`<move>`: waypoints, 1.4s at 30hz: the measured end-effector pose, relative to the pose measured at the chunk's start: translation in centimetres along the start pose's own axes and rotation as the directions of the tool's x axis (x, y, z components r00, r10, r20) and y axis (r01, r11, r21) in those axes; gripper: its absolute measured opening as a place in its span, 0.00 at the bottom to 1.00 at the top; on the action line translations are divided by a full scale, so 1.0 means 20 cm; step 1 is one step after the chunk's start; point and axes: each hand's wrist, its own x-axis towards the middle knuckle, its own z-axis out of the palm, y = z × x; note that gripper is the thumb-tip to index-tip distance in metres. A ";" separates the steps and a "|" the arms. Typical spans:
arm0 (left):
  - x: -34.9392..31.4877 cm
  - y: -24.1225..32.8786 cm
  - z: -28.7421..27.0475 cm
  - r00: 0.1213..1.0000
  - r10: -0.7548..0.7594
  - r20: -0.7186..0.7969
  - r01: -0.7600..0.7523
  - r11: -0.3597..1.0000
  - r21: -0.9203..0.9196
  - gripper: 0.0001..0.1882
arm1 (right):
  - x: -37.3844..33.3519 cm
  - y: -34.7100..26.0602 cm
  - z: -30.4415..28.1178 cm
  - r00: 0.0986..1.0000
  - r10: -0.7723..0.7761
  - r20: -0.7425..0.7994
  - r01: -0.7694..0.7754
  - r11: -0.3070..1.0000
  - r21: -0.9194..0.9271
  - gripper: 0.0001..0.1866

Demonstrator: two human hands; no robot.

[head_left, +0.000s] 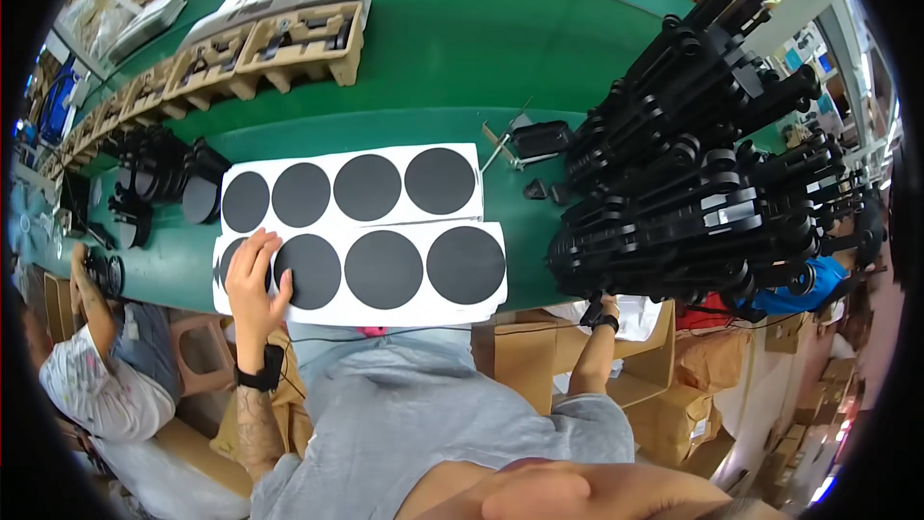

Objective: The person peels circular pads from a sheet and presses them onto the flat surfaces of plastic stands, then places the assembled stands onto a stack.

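Observation:
My left hand (pixel 253 284) lies on the near white sheet (pixel 493 316), fingers stretched out and thumb apart, partly covering the leftmost black disc on it. This sheet carries a row of round black discs (pixel 384 270). Just beyond it is a second white sheet (pixel 472 156) with a like row of black discs (pixel 367 187). My right hand (pixel 609 306) is at the table's near edge, under the front of a large pile of long black jointed parts (pixel 664 241). A small black piece (pixel 591 313) is beside that hand. Its fingers are mostly hidden, so any grip is unclear.
Cardboard trays (pixel 298 43) holding black parts line the far left of the green table (pixel 462 39). Black round-based parts (pixel 197 183) stand left of the sheets. A black block (pixel 542 139) and metal pieces lie right. Another person (pixel 106 376) works at far left. Cardboard boxes (pixel 525 351) are below.

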 end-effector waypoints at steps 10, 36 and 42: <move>-0.01 -0.11 -0.07 0.960 0.182 0.212 -0.198 0.979 0.055 0.42 | -0.96 -1.02 -0.87 0.531 0.451 -0.718 0.162 0.778 0.608 0.09; 0.02 -0.34 -0.15 0.944 0.168 0.285 -0.122 0.977 -0.175 0.42 | -1.02 -2.28 -1.02 0.476 -0.837 -0.268 0.828 0.325 0.457 0.08; 0.03 -0.36 -0.17 0.938 0.179 0.298 -0.107 0.964 -0.244 0.43 | -0.96 -1.98 -1.01 0.497 0.029 -0.867 0.813 0.334 0.477 0.08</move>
